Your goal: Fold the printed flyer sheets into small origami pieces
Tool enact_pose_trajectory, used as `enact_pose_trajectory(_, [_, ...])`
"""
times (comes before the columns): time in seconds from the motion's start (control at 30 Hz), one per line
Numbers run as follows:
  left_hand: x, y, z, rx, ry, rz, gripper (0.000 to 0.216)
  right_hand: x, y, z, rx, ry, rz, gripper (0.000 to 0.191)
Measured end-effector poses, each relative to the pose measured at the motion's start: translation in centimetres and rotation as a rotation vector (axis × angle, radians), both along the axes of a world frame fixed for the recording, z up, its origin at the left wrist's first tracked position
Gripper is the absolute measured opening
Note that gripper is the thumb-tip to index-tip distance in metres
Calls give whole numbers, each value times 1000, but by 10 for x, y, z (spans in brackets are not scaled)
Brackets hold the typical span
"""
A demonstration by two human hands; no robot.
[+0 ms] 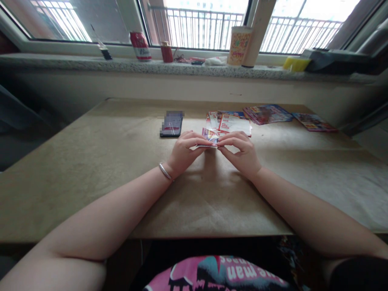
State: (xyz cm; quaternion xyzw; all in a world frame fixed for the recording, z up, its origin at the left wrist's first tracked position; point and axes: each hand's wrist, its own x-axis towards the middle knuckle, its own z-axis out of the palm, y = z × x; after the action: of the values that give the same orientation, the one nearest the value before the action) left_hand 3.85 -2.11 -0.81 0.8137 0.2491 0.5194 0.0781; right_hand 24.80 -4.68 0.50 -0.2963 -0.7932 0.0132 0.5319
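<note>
My left hand (184, 151) and my right hand (241, 153) meet at the middle of the brown table (91, 161). Both pinch a small folded piece of colourful printed paper (209, 139) between fingertips and thumbs, low over the tabletop. A silver bangle (165, 171) sits on my left wrist. Just behind the hands lies a stack of colourful leaflets (230, 122).
A dark phone (171, 124) lies left of the leaflets. More leaflets (267, 113) and another one (313, 121) lie at the back right. The windowsill holds a red can (140, 46), a small red jar (166, 52), a paper cup (239, 45) and yellow sponges (297, 64).
</note>
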Motion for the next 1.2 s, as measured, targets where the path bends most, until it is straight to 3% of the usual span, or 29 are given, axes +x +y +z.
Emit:
enact_pose_trajectory(0.2, [1, 1, -1, -6, -1, -5, 8, -1, 0, 0, 12, -17, -24, 8])
enact_pose_trajectory(0.33, [4, -5, 3, -75, -23, 39, 24, 0, 1, -1, 15, -46, -49, 8])
enact_pose_trajectory(0.47, [5, -11, 7, -12, 30, 57, 9, 1, 1, -3, 18, -66, -59, 8])
enact_pose_trajectory(0.77, [2, -8, 4, 4, 30, 27, 8, 2, 0, -1, -50, -40, -78, 5])
enact_pose_trajectory(0.97, [3, -7, 4, 53, 48, 65, 8, 2, 1, 0, -26, -30, -45, 7])
enact_pose_trajectory(1.2, [7, -13, 7, 145, 225, 178, 7, 0, 0, -2, -36, -95, -25, 7])
